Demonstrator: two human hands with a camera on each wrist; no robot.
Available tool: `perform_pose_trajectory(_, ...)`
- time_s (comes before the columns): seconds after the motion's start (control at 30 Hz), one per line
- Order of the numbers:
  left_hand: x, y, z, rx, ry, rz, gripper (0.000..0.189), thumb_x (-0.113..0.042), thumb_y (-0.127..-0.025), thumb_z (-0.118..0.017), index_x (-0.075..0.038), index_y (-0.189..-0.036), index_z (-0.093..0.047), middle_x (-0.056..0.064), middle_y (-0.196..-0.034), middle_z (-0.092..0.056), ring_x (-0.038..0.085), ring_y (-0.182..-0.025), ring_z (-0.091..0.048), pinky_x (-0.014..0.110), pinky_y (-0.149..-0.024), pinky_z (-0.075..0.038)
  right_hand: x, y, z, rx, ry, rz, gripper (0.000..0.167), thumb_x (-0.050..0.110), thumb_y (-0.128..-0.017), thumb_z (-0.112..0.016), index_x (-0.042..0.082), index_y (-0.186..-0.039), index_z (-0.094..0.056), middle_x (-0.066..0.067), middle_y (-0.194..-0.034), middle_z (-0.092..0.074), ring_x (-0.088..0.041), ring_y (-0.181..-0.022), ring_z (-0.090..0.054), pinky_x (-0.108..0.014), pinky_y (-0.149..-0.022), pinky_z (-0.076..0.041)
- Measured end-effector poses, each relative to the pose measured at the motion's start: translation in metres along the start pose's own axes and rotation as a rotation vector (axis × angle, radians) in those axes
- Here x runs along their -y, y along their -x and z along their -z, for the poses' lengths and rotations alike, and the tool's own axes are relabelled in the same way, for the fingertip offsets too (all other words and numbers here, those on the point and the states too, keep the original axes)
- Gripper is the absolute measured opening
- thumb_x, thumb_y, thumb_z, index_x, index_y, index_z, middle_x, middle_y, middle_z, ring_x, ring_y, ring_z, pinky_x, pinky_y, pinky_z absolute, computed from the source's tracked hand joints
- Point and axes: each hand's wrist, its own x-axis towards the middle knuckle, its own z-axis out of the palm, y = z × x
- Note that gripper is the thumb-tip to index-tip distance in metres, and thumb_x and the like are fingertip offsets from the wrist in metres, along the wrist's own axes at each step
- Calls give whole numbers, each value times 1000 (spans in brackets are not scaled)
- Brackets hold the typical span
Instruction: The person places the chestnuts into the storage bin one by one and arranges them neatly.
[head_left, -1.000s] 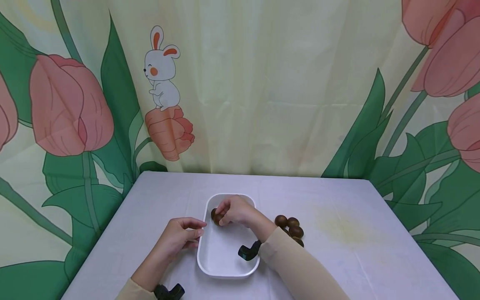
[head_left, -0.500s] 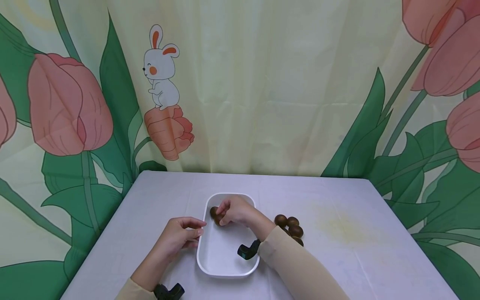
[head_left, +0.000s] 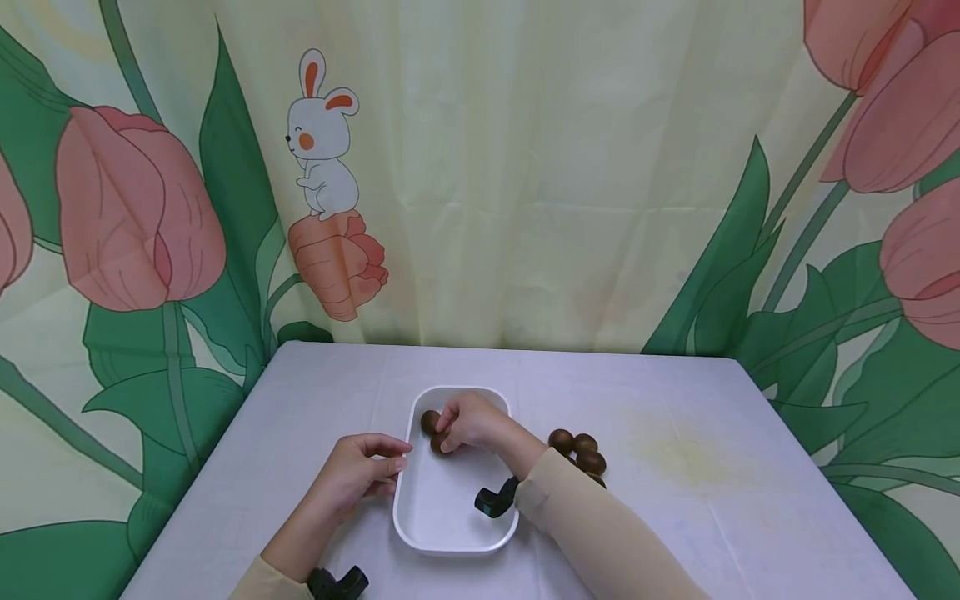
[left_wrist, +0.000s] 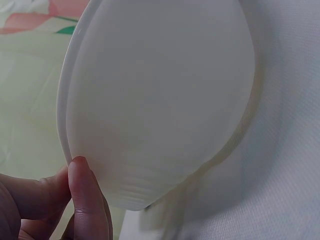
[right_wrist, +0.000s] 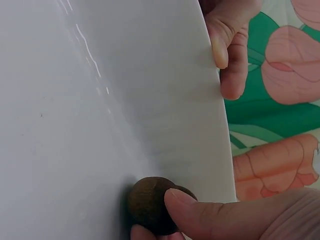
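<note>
A white rectangular tray (head_left: 456,533) with rounded corners lies on the table. At its left rim, my left hand (head_left: 362,473) pinches the edge; in the left wrist view the thumb (left_wrist: 85,195) lies against the outer wall. My right hand (head_left: 474,422) reaches over the tray's far left part and pinches a brown ball (right_wrist: 147,205) between thumb and fingers. This ball is low, close to the tray's floor and left wall. Just beyond it sits a second brown ball (head_left: 430,422), mostly hidden behind the first in the right wrist view.
To the tray's right, several more brown balls (head_left: 591,462) lie grouped on the white tablecloth (head_left: 675,517), partly covered by the right sleeve (head_left: 600,529). Black wrist cameras hang at both wrists. Behind the table hangs a curtain (head_left: 525,167) printed with tulips and a rabbit.
The pinched ball has shifted slightly toward me, and the far ball beside it now shows more clearly. My left hand and the tray stay in place.
</note>
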Motion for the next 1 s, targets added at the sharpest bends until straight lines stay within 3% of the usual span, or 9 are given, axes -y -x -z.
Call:
perform_pose_trajectory(0.3,-1,0,-1,-17,0,9,22,1,-93,-79,1,-115,-81,10,-91,-76,16,-61,-67,26,-57,-60,6,6,-4,-7,2,-112,21,-5,-79,-89,3,-88,-72,-6,-75,-66,-17,-52,-62,-27,-49,-57)
perform_pose_trajectory(0.63,0,-1,0,-2,-1,-1,22,0,-93,-80,0,-115,-81,7,-86,-73,14,-60,-66,25,-57,-60,9,6,-5,14,-120,-110,21,-13,-80,-84,-2,-91,-70,-13,-85,-68,-23,-66,-75,-37,-69,-68)
perform_pose_trajectory(1.0,1,-1,1,10,9,-8,23,1,-93,-80,2,-115,-80,7,-87,-73,14,-61,-67,26,-57,-61,9,7,-2,23,-141,-66,17,-12,-84,-81,-4,-94,-71,-14,-87,-68,-26,-71,-76,-41,-74,-69)
